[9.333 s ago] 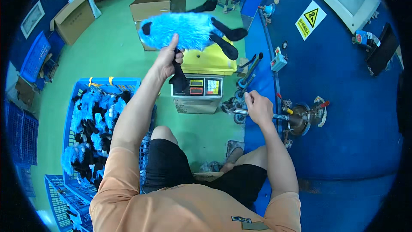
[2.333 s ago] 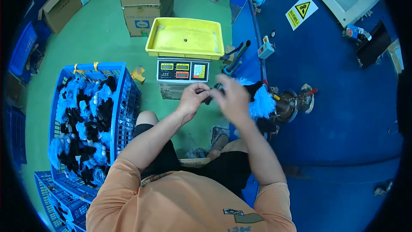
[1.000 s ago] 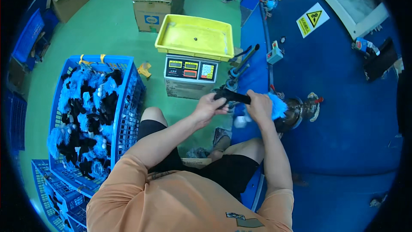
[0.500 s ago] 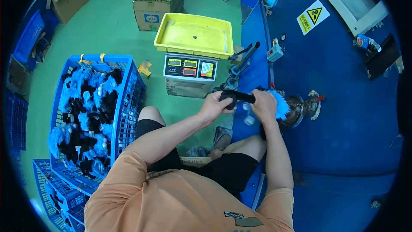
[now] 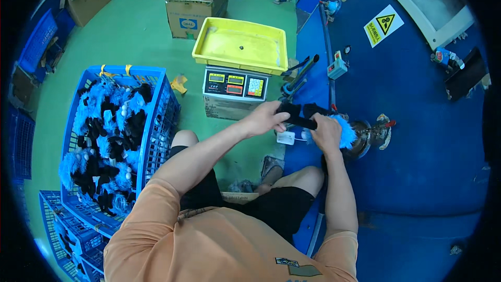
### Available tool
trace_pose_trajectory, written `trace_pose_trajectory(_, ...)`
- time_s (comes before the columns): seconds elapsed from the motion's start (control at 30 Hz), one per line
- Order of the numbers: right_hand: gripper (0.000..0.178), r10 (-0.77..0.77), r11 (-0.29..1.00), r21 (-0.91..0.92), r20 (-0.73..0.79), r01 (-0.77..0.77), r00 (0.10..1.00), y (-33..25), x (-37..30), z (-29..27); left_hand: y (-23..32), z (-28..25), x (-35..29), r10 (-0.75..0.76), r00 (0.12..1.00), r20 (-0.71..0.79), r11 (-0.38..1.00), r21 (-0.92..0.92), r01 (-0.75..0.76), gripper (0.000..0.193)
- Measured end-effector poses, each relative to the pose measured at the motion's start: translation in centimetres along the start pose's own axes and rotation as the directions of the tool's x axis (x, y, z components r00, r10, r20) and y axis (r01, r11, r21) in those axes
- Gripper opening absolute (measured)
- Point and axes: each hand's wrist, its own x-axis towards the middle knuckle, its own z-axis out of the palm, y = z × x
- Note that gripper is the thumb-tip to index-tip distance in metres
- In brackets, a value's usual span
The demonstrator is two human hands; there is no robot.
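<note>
A blue furry plush toy (image 5: 347, 133) with long black limbs is against the metal nozzle (image 5: 364, 140) on the blue machine wall. My right hand (image 5: 326, 134) is closed round the toy, close to its blue fur. The fingers of my left hand (image 5: 265, 119) pinch a black limb (image 5: 301, 120), which stretches across to my right hand. A second black piece shows just above that limb. Below the limb hangs a white tag (image 5: 285, 138). The toy's far side and the nozzle's mouth are hidden.
At left stands a blue crate (image 5: 160, 120) full of similar blue and black plush pieces. Ahead, a yellow tray (image 5: 237, 47) sits on a weighing scale (image 5: 235, 91). Cardboard boxes (image 5: 190, 15) stand farther back. A red-handled valve (image 5: 390, 124) juts out beside the nozzle.
My left hand has moved a little up and right with the black limb. A second black piece has come into sight between my hands, and the white tag now hangs flat in view.
</note>
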Motion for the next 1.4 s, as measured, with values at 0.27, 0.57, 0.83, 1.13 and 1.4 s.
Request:
trace_pose_trajectory(0.27, 0.02, 0.037, 0.999, -0.041, 0.078, -0.034, 0.996, -1.7, 0.6, -0.4, 0.9, -1.4, 0.0, 0.032, 0.998, 0.054, 0.98, 0.193, -0.042, 0.014)
trace_pose_trajectory(0.57, 0.022, -0.018, 1.0, -0.025, 0.032, 0.019, 0.999, -2.2, 1.3, 0.0, -1.3, 0.1, -1.1, 0.076, 0.992, -0.101, 0.991, -0.104, -0.086, 0.02)
trace_pose_trajectory(0.83, 0.021, -0.064, 0.998, 0.002, 0.033, 0.064, 0.997, -3.7, 1.8, 0.0, -1.4, -1.5, -2.7, 0.005, 0.982, -0.189, 0.985, -0.167, -0.038, 0.022)
trace_pose_trajectory(1.13, 0.021, -0.116, 0.992, 0.051, 0.041, 0.113, 0.992, -6.8, 3.2, -0.4, -2.5, -2.5, -6.5, 0.038, 0.929, -0.369, 0.956, -0.258, -0.141, 0.022)
trace_pose_trajectory(1.4, 0.023, -0.16, 0.984, 0.082, 0.039, 0.156, 0.986, -8.8, 4.2, -0.3, -4.0, -1.2, -9.7, 0.079, 0.851, -0.52, 0.926, -0.278, -0.256, 0.027)
